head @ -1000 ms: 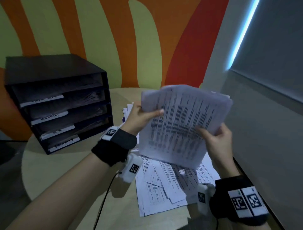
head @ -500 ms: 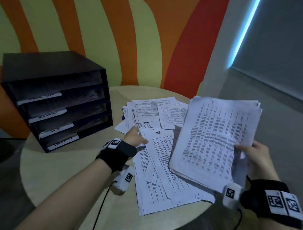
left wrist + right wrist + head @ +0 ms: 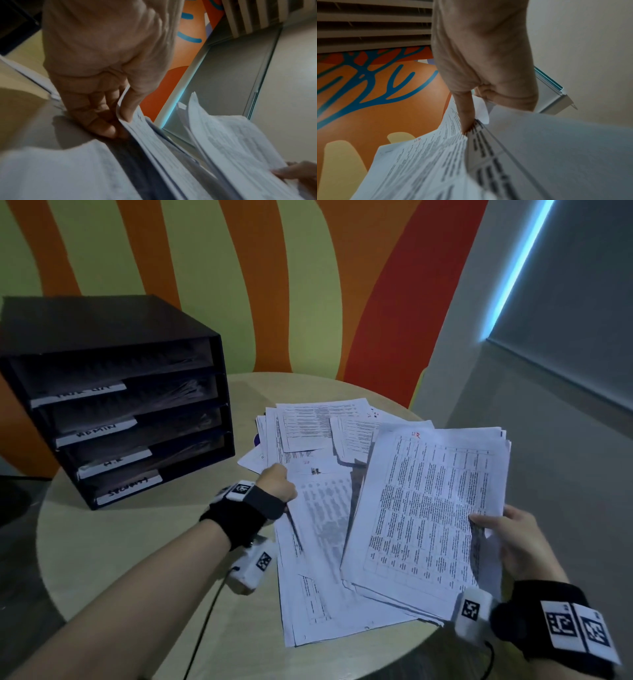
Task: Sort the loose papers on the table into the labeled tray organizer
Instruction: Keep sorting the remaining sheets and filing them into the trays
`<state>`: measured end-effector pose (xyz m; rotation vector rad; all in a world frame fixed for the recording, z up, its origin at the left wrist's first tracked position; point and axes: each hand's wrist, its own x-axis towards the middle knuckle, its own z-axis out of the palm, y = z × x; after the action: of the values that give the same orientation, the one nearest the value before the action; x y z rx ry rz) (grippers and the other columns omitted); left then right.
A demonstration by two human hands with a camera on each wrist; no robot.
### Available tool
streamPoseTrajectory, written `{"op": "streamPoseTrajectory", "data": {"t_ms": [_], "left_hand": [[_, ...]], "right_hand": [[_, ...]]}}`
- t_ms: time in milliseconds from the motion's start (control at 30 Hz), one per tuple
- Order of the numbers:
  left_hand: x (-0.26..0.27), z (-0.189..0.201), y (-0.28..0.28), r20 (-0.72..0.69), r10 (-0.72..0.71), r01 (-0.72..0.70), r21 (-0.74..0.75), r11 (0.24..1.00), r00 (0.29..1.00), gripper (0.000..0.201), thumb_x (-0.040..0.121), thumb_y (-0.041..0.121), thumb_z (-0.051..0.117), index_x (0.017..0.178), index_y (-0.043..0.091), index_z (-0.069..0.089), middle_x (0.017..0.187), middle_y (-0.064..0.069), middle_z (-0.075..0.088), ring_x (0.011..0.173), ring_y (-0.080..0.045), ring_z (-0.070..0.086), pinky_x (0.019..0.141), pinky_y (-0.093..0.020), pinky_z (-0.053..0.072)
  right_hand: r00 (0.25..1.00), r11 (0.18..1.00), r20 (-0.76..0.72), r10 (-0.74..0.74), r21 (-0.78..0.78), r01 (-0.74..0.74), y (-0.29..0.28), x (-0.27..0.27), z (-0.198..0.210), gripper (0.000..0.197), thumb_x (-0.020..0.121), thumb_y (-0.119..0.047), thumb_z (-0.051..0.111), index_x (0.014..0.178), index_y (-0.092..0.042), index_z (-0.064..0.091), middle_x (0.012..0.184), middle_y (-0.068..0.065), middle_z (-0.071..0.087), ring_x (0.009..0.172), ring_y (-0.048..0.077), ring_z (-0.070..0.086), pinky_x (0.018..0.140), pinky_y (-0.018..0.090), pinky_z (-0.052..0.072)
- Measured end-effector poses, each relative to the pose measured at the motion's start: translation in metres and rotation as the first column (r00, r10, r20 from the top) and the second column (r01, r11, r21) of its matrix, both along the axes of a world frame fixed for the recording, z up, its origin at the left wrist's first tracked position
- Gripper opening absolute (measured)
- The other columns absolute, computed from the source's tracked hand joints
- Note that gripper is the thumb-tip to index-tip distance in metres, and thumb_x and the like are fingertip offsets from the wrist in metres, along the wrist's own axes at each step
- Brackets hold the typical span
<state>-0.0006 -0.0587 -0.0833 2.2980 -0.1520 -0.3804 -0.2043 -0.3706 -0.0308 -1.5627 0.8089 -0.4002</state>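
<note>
Red "HR" atop held stack [image 3: 424,518].

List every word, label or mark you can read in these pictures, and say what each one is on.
"HR", red handwriting: top of the paper stack held by the right hand.
"ADMIN", upside down: second tray label of the black organizer.
"HR", probably: third tray label.
Top label and bottom label: handwritten, not readable.
Printed text on all sheets: too small and blurred.
Wrist bands: square code marks only.
</note>
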Motion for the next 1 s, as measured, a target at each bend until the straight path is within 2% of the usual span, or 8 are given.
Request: {"op": "streamPoseTrajectory", "data": {"t_ms": [67, 167, 300, 433, 600, 800, 900, 1000], "left_hand": [[0.009, 0.004, 0.026, 0.008, -0.010, 0.008, 0.142, 0.990, 1.000, 0.032, 0.082, -0.001, 0.060, 0.065, 0.010, 0.036, 0.064, -0.007, 0.040, 0.056, -0.020, 0.039, 0.054, -0.027, 0.028], [0.017, 0.017, 0.061, 0.041, 0.024, -0.034, 0.248, 0.968, 0.999, 0.021, 0.072, 0.009, 0.073, 0.081, 0.005, 0.054, 0.086, -0.015, 0.067, 0.076, -0.028, 0.065, 0.059, -0.029, 0.045], [0.022, 0.021, 0.074, 0.216, -0.018, -0.059, 0.344, 0.937, 0.976, 0.087, 0.059, 0.020, 0.087, 0.130, 0.008, 0.038, 0.126, -0.013, 0.047, 0.116, -0.033, 0.046, 0.088, -0.042, 0.048], [0.021, 0.022, 0.067, 0.178, -0.212, 0.124, 0.407, 0.905, 0.961, 0.093, 0.065, 0.031, 0.086, 0.141, 0.015, 0.037, 0.140, -0.004, 0.044, 0.129, -0.027, 0.034, 0.103, -0.045, 0.038], [0.018, 0.015, 0.061, 0.139, -0.257, 0.144, 0.542, 0.828, 0.956, 0.077, 0.064, 0.043, 0.084, 0.128, 0.016, 0.052, 0.126, -0.006, 0.051, 0.122, -0.027, 0.044, 0.099, -0.042, 0.042], [0.012, 0.017, 0.057, 0.165, -0.253, 0.119, 0.566, 0.816, 0.953, 0.040, 0.071, 0.032, 0.080, 0.098, 0.013, 0.058, 0.112, -0.007, 0.047, 0.112, -0.027, 0.045, 0.088, -0.040, 0.048], [0.008, 0.025, 0.055, 0.283, -0.171, 0.074, 0.324, 0.943, 0.944, 0.006, 0.081, 0.011, 0.066, 0.081, 0.008, 0.061, 0.096, -0.011, 0.064, 0.085, -0.026, 0.060, 0.067, -0.030, 0.047], [0.011, 0.042, 0.051, 0.404, 0.120, -0.067, -0.142, 0.988, 0.907, 0.011, 0.088, 0.002, 0.056, 0.097, 0.007, 0.061, 0.099, -0.013, 0.066, 0.087, -0.028, 0.062, 0.074, -0.033, 0.048]], "right_hand": [[1.000, 1.000, 0.004, -0.009, 0.003, 0.009, -0.002, -0.001, 0.001, 0.025, 0.085, 0.011, 0.059, 0.106, -0.001, 0.063, 0.087, 0.015, 0.066, 0.075, 0.030, 0.062, 0.071, 0.038, 0.050], [1.000, 1.000, 0.014, -0.015, 0.004, 0.015, -0.001, -0.002, 0.003, 0.026, 0.086, 0.011, 0.058, 0.108, -0.002, 0.062, 0.086, 0.012, 0.065, 0.074, 0.029, 0.061, 0.070, 0.037, 0.049], [1.000, 1.000, 0.007, -0.001, 0.008, 0.001, 0.004, 0.002, 0.003, 0.026, 0.087, 0.012, 0.058, 0.108, -0.003, 0.061, 0.085, 0.011, 0.064, 0.071, 0.027, 0.060, 0.067, 0.035, 0.048], [1.000, 1.000, -0.015, 0.011, -0.003, -0.011, 0.006, 0.004, -0.001, 0.027, 0.086, 0.011, 0.059, 0.110, -0.001, 0.062, 0.088, 0.013, 0.065, 0.073, 0.027, 0.062, 0.064, 0.033, 0.048], [0.999, 1.000, -0.031, 0.020, -0.004, -0.020, 0.006, 0.007, -0.006, 0.028, 0.086, 0.011, 0.059, 0.112, 0.001, 0.063, 0.095, 0.017, 0.066, 0.078, 0.030, 0.063, 0.077, 0.042, 0.051], [0.999, 0.999, -0.038, 0.033, -0.019, -0.034, 0.006, 0.010, -0.013, 0.029, 0.085, 0.011, 0.059, 0.112, 0.000, 0.064, 0.092, 0.015, 0.068, 0.083, 0.034, 0.065, 0.088, 0.051, 0.051], [0.998, 0.999, -0.045, 0.044, -0.016, -0.045, 0.008, 0.012, -0.014, 0.028, 0.085, 0.011, 0.059, 0.110, 0.001, 0.064, 0.093, 0.017, 0.068, 0.085, 0.035, 0.065, 0.087, 0.050, 0.052], [0.997, 0.998, -0.048, 0.060, -0.017, -0.060, 0.010, 0.014, -0.016, 0.025, 0.086, 0.012, 0.058, 0.108, 0.001, 0.064, 0.094, 0.017, 0.068, 0.089, 0.036, 0.065, 0.090, 0.050, 0.051]]}}
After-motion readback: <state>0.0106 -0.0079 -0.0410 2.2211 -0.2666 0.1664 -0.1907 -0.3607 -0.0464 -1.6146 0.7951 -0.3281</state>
